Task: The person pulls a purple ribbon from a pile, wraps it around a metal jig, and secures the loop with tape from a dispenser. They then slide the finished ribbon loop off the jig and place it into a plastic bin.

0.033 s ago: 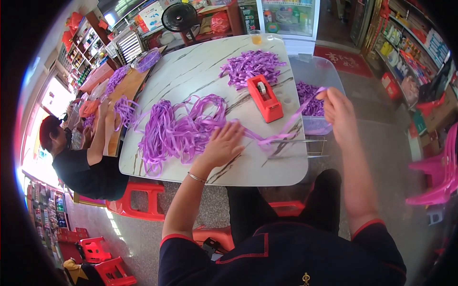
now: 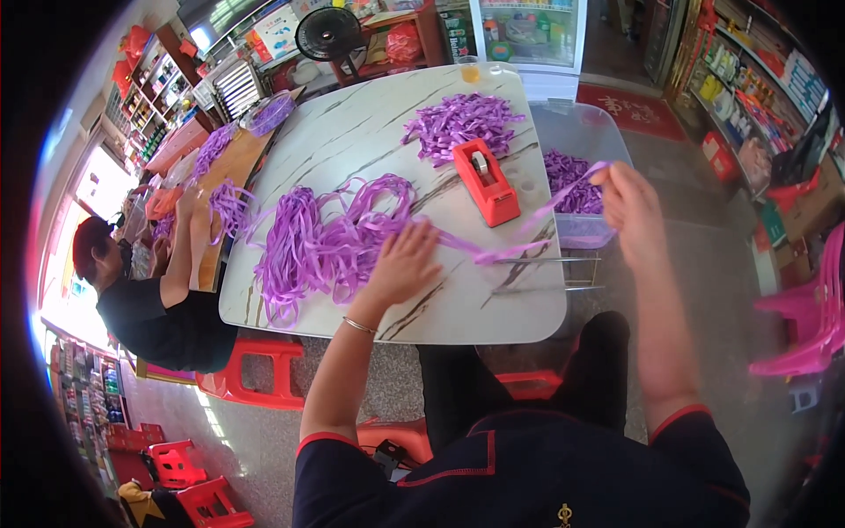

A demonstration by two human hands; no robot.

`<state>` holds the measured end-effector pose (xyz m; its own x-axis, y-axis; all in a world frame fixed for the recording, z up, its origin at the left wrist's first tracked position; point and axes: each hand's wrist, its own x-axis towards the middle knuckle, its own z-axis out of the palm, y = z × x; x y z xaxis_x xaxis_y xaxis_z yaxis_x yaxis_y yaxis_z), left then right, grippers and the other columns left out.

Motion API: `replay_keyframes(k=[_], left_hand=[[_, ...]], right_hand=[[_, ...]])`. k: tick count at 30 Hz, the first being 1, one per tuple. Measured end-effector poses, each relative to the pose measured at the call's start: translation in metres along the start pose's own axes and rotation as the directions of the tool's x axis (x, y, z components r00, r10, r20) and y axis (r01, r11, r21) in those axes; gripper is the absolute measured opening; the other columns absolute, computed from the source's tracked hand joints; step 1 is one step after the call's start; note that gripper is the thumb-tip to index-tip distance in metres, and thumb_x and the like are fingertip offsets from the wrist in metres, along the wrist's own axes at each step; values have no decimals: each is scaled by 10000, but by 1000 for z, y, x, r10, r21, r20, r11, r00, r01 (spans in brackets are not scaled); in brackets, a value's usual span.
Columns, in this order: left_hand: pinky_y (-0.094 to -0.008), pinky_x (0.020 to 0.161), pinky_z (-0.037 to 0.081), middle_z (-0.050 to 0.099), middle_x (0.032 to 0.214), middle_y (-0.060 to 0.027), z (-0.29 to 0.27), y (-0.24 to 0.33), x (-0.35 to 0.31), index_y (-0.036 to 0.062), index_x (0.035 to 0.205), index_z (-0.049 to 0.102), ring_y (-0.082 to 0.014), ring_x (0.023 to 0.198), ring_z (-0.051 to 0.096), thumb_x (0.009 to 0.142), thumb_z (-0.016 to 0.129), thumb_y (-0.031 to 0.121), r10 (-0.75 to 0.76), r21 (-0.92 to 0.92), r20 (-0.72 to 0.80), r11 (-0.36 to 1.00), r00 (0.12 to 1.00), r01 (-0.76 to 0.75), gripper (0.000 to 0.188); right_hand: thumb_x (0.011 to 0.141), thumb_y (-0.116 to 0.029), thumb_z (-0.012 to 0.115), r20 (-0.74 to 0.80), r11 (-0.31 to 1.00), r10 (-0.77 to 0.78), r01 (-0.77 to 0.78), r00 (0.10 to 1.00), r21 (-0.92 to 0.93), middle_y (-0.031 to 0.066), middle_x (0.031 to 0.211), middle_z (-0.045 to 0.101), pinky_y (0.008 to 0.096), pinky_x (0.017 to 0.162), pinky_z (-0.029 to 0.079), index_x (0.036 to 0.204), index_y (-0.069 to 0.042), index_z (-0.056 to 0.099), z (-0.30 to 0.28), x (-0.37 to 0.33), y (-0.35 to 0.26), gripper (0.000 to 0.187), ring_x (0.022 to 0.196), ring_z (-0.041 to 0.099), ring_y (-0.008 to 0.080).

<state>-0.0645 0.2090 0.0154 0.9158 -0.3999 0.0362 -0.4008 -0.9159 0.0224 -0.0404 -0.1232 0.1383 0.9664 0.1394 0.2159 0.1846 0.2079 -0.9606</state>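
Observation:
A loose heap of long purple ribbon (image 2: 295, 233) lies on the marble-patterned table. Spread flat at the heap's right edge, my left hand (image 2: 407, 260) presses on the ribbon and the tabletop. My right hand (image 2: 629, 207) is raised beyond the table's right edge, fingers pinched on the end of a purple ribbon strand (image 2: 563, 191). That strand slants down to the table, by a thin metal rod frame (image 2: 537, 260) jutting past the edge. A red tape dispenser (image 2: 487, 183) stands between my hands, further back. Behind it is a pile of short purple ribbon pieces (image 2: 462, 123).
A clear plastic bin (image 2: 591, 231) holding purple pieces stands right of the table (image 2: 352, 114). A cup (image 2: 469, 69) sits at the far edge. On the left, another person (image 2: 145, 299) handles things at a wooden table (image 2: 211, 242). Red stools (image 2: 264, 370) stand nearby.
My right hand has shifted slightly to the right with the ribbon end. My left hand lies a little further left on the table.

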Motion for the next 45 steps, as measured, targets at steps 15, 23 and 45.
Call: replay_keyframes(k=[15,23,45], left_hand=[[-322,970,329,541,1167,-123,-115,145,31,-37,1180,481,-198,1115,475,941,360,161,131,-927,-168,317,977,-202,333],[-286,836,417,567,984,-76,-125,224,37,-14,1106,494,-120,900,531,930,421,193,568,-972,-111,-233,815,29,282],[-170,517,422,586,703,-12,-88,227,14,15,863,596,-63,604,557,893,520,171,556,-938,116,-212,823,276,176]], right_hand=[[902,-174,461,411,908,409,-317,815,-276,-26,563,440,188,448,258,766,-1,561,-61,-89,-59,242,487,347,29],[904,-165,447,442,955,280,-202,853,-216,-8,543,464,199,409,265,711,-2,566,-65,-114,-93,280,446,380,34],[912,-409,386,519,783,612,-548,597,-294,12,410,464,194,350,266,611,-19,615,-66,-131,-34,544,333,383,55]])
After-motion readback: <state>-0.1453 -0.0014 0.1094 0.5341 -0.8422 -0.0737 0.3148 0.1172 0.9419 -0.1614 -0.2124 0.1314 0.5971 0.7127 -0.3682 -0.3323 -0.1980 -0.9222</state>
